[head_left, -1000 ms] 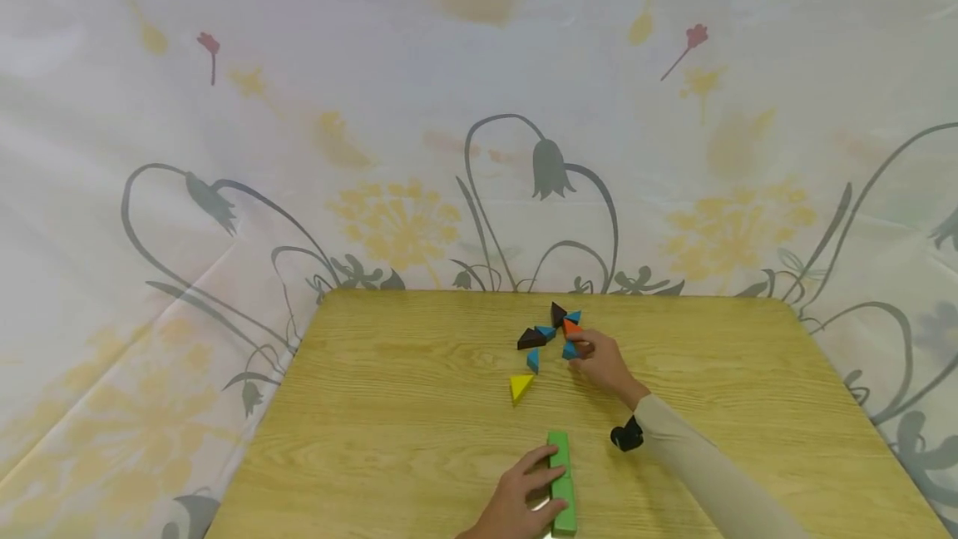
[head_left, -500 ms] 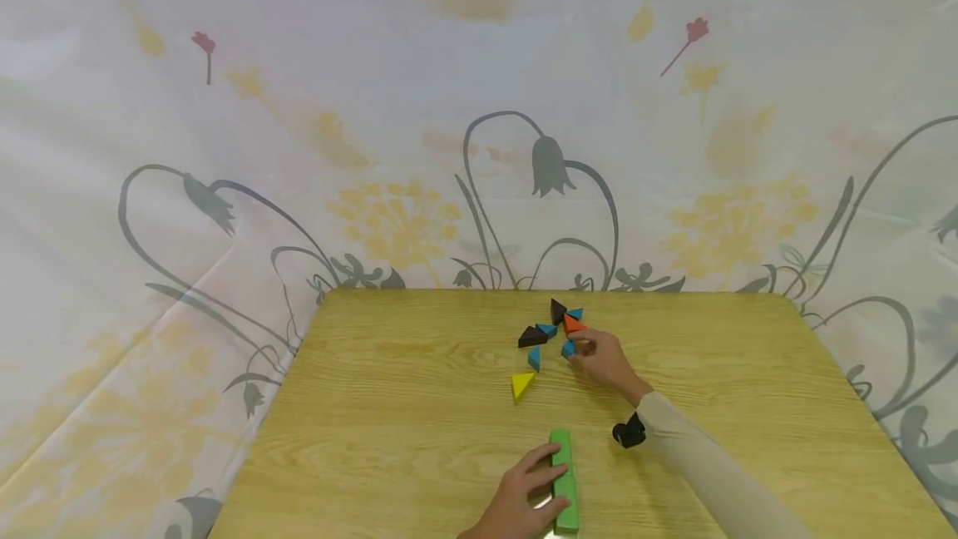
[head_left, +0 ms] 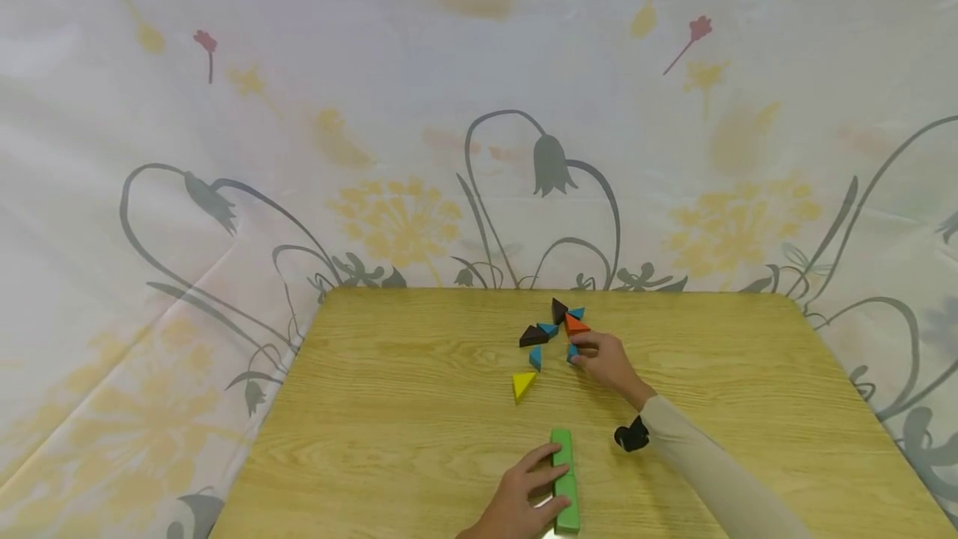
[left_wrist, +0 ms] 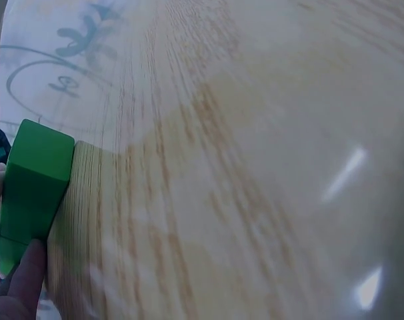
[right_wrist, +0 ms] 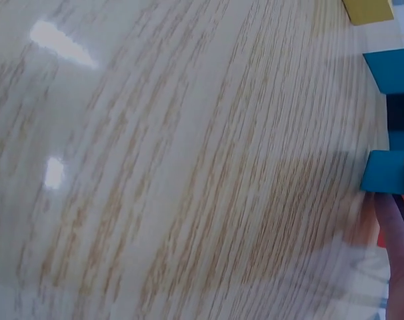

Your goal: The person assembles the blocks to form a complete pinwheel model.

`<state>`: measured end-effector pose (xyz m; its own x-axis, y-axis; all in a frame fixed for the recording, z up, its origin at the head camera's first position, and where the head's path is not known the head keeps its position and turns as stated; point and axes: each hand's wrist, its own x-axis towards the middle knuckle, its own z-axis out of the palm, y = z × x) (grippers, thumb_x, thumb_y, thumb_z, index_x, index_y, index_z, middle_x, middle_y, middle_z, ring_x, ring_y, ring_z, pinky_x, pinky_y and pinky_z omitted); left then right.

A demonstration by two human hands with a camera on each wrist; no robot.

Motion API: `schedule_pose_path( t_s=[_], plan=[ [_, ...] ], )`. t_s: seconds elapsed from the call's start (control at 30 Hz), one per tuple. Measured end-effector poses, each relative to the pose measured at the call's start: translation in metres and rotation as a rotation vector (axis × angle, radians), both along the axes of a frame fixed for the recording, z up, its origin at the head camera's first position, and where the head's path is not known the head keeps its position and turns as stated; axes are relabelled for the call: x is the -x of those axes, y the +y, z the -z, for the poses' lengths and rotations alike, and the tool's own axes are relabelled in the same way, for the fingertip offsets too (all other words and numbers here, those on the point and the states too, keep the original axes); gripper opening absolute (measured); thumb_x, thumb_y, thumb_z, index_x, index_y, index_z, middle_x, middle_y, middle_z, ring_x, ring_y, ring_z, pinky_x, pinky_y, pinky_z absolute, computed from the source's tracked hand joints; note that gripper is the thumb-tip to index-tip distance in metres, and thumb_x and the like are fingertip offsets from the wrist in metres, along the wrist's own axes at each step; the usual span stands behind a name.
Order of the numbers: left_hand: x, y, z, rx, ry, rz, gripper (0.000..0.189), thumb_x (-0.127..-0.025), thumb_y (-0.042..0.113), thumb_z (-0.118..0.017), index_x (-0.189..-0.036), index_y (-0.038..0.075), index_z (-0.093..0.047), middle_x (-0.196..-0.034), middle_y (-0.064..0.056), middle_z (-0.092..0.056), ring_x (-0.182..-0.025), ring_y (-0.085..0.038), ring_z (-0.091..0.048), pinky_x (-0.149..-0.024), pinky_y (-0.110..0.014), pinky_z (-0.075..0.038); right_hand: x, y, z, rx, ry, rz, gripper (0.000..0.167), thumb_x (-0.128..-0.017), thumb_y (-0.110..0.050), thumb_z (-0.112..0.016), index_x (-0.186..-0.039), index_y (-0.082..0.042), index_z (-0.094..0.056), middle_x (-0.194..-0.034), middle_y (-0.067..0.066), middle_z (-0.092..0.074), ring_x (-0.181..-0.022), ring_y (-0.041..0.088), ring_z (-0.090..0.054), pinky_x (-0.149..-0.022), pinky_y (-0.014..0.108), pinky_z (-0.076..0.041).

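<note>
since half a second ago, the blue block (head_left: 572,354) has edged slightly toward the person and shows a narrower face. it lies just on the near side of the orange block (head_left: 575,325), its longer visible side running toward and away from the person. the right hand (head_left: 609,364) pinches it between thumb and finger. fingers spread, the left hand (head_left: 516,497) touches the green row (head_left: 572,491), whose long axis points away across the table (head_left: 389,414), leaning slightly left.
</note>
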<state>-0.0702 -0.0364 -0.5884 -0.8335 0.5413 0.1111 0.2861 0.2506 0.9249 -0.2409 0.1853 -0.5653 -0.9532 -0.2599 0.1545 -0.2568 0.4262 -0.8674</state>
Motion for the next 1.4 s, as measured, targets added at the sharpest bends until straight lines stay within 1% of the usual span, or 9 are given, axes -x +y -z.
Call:
schedule_pose_path(
  t_s=[0.23,0.33,0.43,0.57,0.7,0.87,1.03,1.27,1.4],
  plan=[
    [0.0,0.0,-0.001,-0.064,-0.038,0.016,0.048,-0.093,0.032,-0.06,-0.131,0.004,-0.056,-0.146,-0.003,-0.036,-0.13,-0.027,-0.04,-0.088,-0.016,-0.045,-0.004,0.0,-0.001,-0.015,0.063,0.001,0.029,-0.082,0.008,-0.068,-0.11,0.012,-0.064,-0.11,0.027,-0.063,-0.095,0.038,-0.063,-0.079,0.041,-0.055],
    [-0.001,0.0,-0.001,-0.065,-0.045,0.018,0.048,-0.093,0.033,-0.06,-0.131,0.004,-0.055,-0.146,-0.003,-0.036,-0.13,-0.027,-0.04,-0.087,-0.016,-0.046,-0.007,0.0,-0.003,-0.017,0.067,0.0,0.029,-0.082,0.008,-0.067,-0.111,0.012,-0.064,-0.111,0.026,-0.063,-0.096,0.038,-0.063,-0.08,0.043,-0.054],
    [0.0,0.001,-0.001,-0.067,-0.056,0.021,0.048,-0.093,0.033,-0.06,-0.132,0.004,-0.055,-0.146,-0.002,-0.035,-0.13,-0.027,-0.04,-0.088,-0.017,-0.046,-0.009,0.0,-0.002,-0.018,0.071,0.011,0.029,-0.082,0.009,-0.068,-0.111,0.01,-0.065,-0.111,0.025,-0.063,-0.096,0.037,-0.063,-0.079,0.041,-0.054],
    [-0.001,0.001,-0.001,-0.055,-0.039,0.023,0.049,-0.093,0.033,-0.06,-0.132,0.003,-0.055,-0.146,-0.003,-0.035,-0.131,-0.028,-0.039,-0.09,-0.018,-0.045,-0.011,0.0,-0.001,-0.021,0.085,0.017,0.029,-0.081,0.009,-0.068,-0.111,0.01,-0.065,-0.111,0.023,-0.064,-0.094,0.036,-0.063,-0.075,0.037,-0.056],
    [-0.001,0.001,-0.001,-0.033,-0.003,0.019,0.049,-0.094,0.034,-0.059,-0.132,0.003,-0.055,-0.146,-0.004,-0.036,-0.131,-0.029,-0.038,-0.091,-0.018,-0.044,-0.015,-0.001,-0.004,-0.021,0.087,0.007,0.029,-0.082,0.008,-0.068,-0.111,0.009,-0.066,-0.113,0.022,-0.064,-0.096,0.035,-0.063,-0.073,0.033,-0.056],
    [0.0,0.0,-0.001,-0.031,-0.016,0.018,0.05,-0.094,0.035,-0.059,-0.132,0.003,-0.055,-0.147,-0.004,-0.035,-0.131,-0.029,-0.038,-0.09,-0.017,-0.044,-0.02,-0.004,-0.011,-0.03,0.095,-0.022,0.029,-0.083,0.007,-0.068,-0.111,0.009,-0.066,-0.118,0.021,-0.062,-0.099,0.035,-0.062,-0.073,0.031,-0.056],
    [0.0,-0.001,-0.002,-0.032,-0.025,0.017,0.049,-0.093,0.034,-0.059,-0.132,0.005,-0.055,-0.146,-0.002,-0.035,-0.131,-0.026,-0.038,-0.091,-0.016,-0.044,-0.027,-0.008,-0.019,-0.049,0.131,-0.042,0.029,-0.082,0.007,-0.069,-0.11,0.009,-0.066,-0.117,0.022,-0.062,-0.097,0.035,-0.063,-0.071,0.029,-0.056],
    [0.0,0.0,-0.002,-0.022,-0.006,0.007,0.048,-0.093,0.033,-0.06,-0.131,0.004,-0.056,-0.146,-0.003,-0.036,-0.131,-0.026,-0.038,-0.091,-0.016,-0.043,-0.039,-0.012,-0.026,-0.056,0.1,-0.068,0.027,-0.082,0.006,-0.069,-0.109,0.008,-0.067,-0.117,0.022,-0.062,-0.097,0.034,-0.063,-0.07,0.026,-0.056],
    [0.0,0.0,-0.003,-0.015,-0.002,0.005,0.048,-0.093,0.034,-0.06,-0.131,0.004,-0.056,-0.146,-0.002,-0.037,-0.132,-0.026,-0.037,-0.092,-0.016,-0.042,-0.046,-0.013,-0.028,-0.077,0.101,-0.076,0.027,-0.081,0.006,-0.069,-0.109,0.007,-0.068,-0.116,0.021,-0.063,-0.096,0.033,-0.064,-0.069,0.024,-0.056]
  ],
)
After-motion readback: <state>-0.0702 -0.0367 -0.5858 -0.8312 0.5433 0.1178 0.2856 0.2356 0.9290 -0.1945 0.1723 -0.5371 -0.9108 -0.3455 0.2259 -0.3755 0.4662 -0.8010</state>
